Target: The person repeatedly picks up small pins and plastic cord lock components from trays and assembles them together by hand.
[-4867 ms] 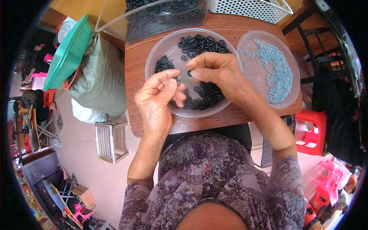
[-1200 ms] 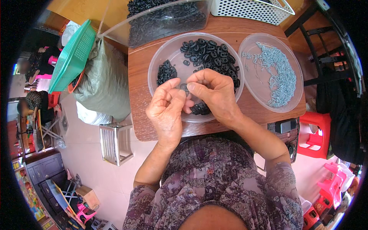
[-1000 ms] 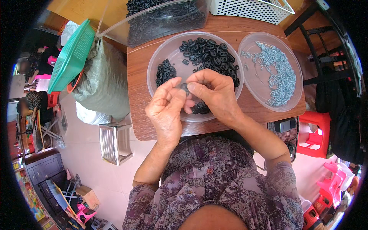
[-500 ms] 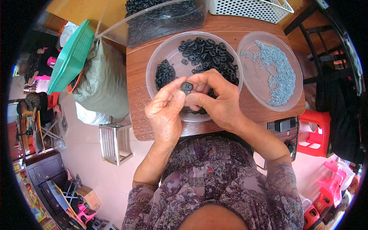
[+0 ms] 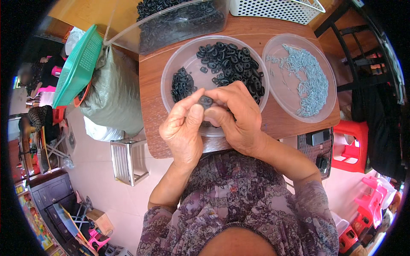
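A small black oval plastic piece [image 5: 205,101] is pinched between the fingertips of both hands, above the near side of a clear round tub [image 5: 193,67]. My left hand [image 5: 183,133] grips it from the left with thumb and forefinger. From the other side my right hand [image 5: 239,118] closes on it, thumb below and forefinger above. In the tub, a pile of similar black oval pieces [image 5: 234,62] lies at the right and a heap of smaller black parts [image 5: 183,83] at the left. My hands hide the tub's near part.
Right of the tub, a shallow clear tray [image 5: 282,77] holds many small grey-blue pins [image 5: 314,85]. A clear bin [image 5: 183,36] of black parts and a white perforated basket [image 5: 277,10] stand behind. Left are a sack [image 5: 113,89], a green basket [image 5: 79,70] and a metal stool [image 5: 128,162].
Both hands have shifted slightly toward me and left. The black piece has turned between the fingertips, and the right fingers have closed in around it.
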Demonstrator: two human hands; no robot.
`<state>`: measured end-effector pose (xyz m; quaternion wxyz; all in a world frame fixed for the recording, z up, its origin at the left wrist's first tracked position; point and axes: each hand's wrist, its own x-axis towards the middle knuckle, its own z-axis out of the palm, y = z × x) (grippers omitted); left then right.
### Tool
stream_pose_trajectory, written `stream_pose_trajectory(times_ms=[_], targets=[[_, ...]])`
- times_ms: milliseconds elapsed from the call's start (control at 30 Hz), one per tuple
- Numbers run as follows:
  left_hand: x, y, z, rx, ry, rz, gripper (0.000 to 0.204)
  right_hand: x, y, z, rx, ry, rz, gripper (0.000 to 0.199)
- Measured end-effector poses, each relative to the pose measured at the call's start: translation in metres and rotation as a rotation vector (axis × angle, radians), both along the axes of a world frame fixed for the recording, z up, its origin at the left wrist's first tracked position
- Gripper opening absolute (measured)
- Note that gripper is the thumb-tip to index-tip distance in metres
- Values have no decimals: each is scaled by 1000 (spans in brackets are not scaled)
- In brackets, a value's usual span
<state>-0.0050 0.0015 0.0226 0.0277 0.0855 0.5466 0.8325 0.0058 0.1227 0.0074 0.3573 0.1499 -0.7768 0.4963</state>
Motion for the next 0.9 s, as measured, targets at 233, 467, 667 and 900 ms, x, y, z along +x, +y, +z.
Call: stream_pose_trajectory(times_ms=[233,467,667,900], targets=[[2,0,-15,4,127,78,29,3,-5,3,-22,28,-13,26],[1,10,-18,-66,263,207,25,1,-13,4,-96,53,-44,23],[-3,22,-19,-83,274,274,16,-4,-9,4,-74,54,-74,22],[4,9,0,-403,143,-5,21,11,7,2,-131,-65,1,22]])
